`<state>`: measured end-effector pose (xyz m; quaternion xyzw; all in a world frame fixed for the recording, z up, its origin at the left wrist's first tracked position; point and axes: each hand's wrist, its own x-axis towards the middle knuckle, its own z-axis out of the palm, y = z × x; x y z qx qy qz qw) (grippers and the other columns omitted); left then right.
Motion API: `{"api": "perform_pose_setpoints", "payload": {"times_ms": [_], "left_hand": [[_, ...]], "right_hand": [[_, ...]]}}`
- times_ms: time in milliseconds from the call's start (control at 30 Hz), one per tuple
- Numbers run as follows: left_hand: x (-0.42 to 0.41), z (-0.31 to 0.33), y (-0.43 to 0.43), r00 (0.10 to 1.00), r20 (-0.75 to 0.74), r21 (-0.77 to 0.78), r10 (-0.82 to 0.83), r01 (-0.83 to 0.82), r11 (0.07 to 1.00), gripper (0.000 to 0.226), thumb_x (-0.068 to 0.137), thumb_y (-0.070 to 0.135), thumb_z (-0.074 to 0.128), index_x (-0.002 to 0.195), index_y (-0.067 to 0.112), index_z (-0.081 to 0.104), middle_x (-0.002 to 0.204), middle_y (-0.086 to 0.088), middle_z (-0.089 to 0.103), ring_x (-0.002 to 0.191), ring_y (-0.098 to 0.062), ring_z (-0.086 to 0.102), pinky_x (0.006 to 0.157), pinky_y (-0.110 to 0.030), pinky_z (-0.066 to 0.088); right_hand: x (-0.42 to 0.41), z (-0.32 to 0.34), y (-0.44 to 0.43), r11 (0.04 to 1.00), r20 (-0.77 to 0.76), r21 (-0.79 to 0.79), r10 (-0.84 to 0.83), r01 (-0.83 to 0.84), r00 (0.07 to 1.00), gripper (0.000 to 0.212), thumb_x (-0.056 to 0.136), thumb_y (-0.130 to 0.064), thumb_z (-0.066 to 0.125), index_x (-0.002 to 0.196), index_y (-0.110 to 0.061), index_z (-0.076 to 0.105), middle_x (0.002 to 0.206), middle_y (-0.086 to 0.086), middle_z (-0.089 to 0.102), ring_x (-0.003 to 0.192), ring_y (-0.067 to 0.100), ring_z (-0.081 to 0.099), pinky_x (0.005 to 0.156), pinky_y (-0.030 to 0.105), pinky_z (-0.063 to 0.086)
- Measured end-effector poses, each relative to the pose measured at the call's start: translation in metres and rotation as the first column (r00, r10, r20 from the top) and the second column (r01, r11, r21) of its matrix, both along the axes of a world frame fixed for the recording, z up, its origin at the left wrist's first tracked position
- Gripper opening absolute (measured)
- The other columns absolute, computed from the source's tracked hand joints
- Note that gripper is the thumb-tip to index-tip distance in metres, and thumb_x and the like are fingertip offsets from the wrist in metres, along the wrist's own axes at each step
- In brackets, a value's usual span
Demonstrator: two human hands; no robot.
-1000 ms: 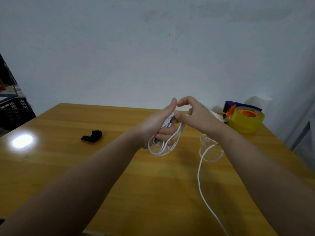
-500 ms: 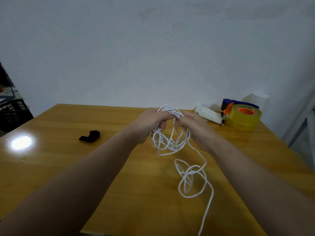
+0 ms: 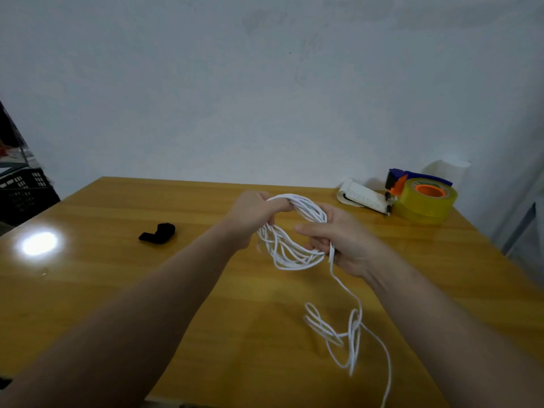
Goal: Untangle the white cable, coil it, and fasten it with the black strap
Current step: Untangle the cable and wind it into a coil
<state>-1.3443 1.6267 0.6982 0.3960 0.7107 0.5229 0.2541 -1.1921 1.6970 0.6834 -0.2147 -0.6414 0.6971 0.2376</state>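
**Left hand (image 3: 253,213) and right hand (image 3: 344,242) on white cable (image 3: 291,254), part coiled**

Hands: both raised above mid-table. Left hand closed, fingers curled over the bundled strands at the coil's 12 o'clock. Right hand at the coil's 3 o'clock, fingers wrapped round the strands, thumb lying straight across.

White cable: thin, round, smooth. Several loose oval loops hang between the hands. One strand drops from the right hand to a slack tangle on the table at 5 o'clock, then trails off the near edge.

Black strap (image 3: 159,232): short, matt, fabric-like, bent. Lies on the table at 9 o'clock of the hands, well apart.

Table (image 3: 117,290): glossy yellow wood grain with a bright glare spot.

At 2 o'clock: translucent yellow tape roll (image 3: 424,206) with an orange core, and a white notepad (image 3: 362,197) just beside it.
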Motion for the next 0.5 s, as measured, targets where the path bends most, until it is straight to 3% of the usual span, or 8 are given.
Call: {"api": "perform_pose_setpoints", "payload": {"times_ms": [67,133,167,233,333,367,400,500], "left_hand": [[0.005,0.004,0.0,0.989,0.147,0.076,-0.034,0.023,0.997,0.019,0.078,0.013,0.071,0.072,0.007,0.055,0.056,-0.008,0.045,0.05,-0.016,0.052,0.052,-0.025,0.039],[0.018,0.003,-0.001,0.925,0.339,0.188,-0.173,0.114,0.976,0.015,0.085,0.0,0.061,0.075,0.005,0.051,0.052,-0.008,0.043,0.04,-0.011,0.053,0.052,-0.022,0.045],[0.025,-0.002,-0.003,0.875,0.418,0.243,-0.247,0.154,0.958,0.019,0.087,-0.004,0.056,0.072,0.006,0.048,0.046,-0.003,0.041,0.035,-0.009,0.048,0.056,-0.024,0.048],[0.038,-0.012,-0.01,0.775,0.529,0.291,-0.346,0.217,0.932,0.025,0.091,-0.002,0.049,0.068,0.009,0.047,0.038,0.005,0.033,0.03,-0.006,0.035,0.059,-0.024,0.05],[0.036,-0.027,-0.027,0.565,0.696,0.27,-0.443,0.365,0.891,0.017,0.086,0.011,0.055,0.07,0.011,0.058,0.039,0.007,0.03,0.031,-0.006,0.031,0.062,-0.021,0.051],[0.035,-0.031,-0.033,0.487,0.735,0.284,-0.472,0.41,0.867,0.01,0.081,0.013,0.061,0.074,0.009,0.056,0.039,0.007,0.032,0.032,-0.007,0.035,0.065,-0.021,0.053],[0.033,-0.036,-0.037,0.429,0.755,0.308,-0.497,0.437,0.845,0.019,0.075,0.014,0.069,0.08,0.007,0.053,0.04,0.005,0.036,0.034,-0.009,0.041,0.067,-0.022,0.054],[0.03,-0.052,-0.039,0.39,0.726,0.434,-0.566,0.38,0.817,0.058,0.055,0.023,0.09,0.098,0.0,0.059,0.047,0.0,0.049,0.049,-0.015,0.059,0.072,-0.027,0.056]], "right_hand": [[0.004,0.0,0.007,0.985,0.064,0.126,-0.126,0.117,0.99,0.007,0.084,-0.011,0.068,0.088,-0.01,0.063,0.042,-0.006,0.045,0.04,0.01,0.045,0.049,0.021,0.039],[0.008,-0.004,0.016,0.958,0.076,0.155,-0.254,0.24,0.964,0.008,0.082,-0.017,0.071,0.083,-0.011,0.065,0.046,-0.004,0.052,0.045,0.011,0.053,0.048,0.022,0.041],[0.008,-0.006,0.018,0.954,0.071,0.114,-0.287,0.278,0.955,0.007,0.082,-0.015,0.07,0.082,-0.01,0.065,0.045,-0.004,0.053,0.044,0.011,0.054,0.047,0.023,0.042],[0.005,-0.013,0.021,0.943,0.047,-0.144,-0.297,0.3,0.954,0.006,0.083,-0.007,0.067,0.08,-0.007,0.062,0.041,-0.002,0.049,0.039,0.012,0.052,0.049,0.027,0.047],[-0.003,-0.022,0.014,0.818,0.074,-0.501,-0.287,0.285,0.955,0.022,0.088,0.001,0.056,0.067,-0.004,0.052,0.033,0.0,0.038,0.029,0.01,0.042,0.044,0.022,0.048],[-0.004,-0.023,0.011,0.793,0.1,-0.538,-0.277,0.286,0.956,0.026,0.088,0.002,0.052,0.063,-0.005,0.05,0.031,-0.001,0.034,0.025,0.009,0.036,0.037,0.017,0.042],[-0.006,-0.023,0.007,0.784,0.114,-0.551,-0.269,0.286,0.956,0.028,0.088,0.002,0.049,0.061,-0.005,0.049,0.029,-0.002,0.03,0.023,0.009,0.03,0.031,0.014,0.034],[-0.013,-0.017,0.003,0.779,0.077,-0.559,-0.293,0.285,0.953,0.028,0.084,0.001,0.046,0.058,-0.009,0.042,0.031,-0.006,0.021,0.023,0.007,0.016,0.027,0.011,0.017]]}}
